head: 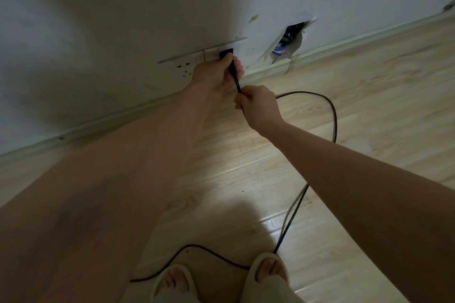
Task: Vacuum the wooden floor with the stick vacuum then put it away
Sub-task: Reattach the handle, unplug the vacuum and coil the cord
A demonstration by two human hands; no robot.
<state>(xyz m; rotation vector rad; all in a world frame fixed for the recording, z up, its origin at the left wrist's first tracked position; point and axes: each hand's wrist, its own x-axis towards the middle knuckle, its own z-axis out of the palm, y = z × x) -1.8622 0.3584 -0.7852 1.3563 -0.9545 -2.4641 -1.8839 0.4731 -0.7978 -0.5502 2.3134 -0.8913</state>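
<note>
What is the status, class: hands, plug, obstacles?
Left hand grips black plug at white wall socket. Right hand holds black cord. Cord loops by slippers.

**Both arms stretched toward twelve o'clock**

Your left hand point(211, 74) reaches farthest, at twelve o'clock, fingers curled in a pinch. Your right hand point(258, 106) sits just beside it at four o'clock, fist closed, knuckles up. Both forearms run bare and nearly straight.
</note>
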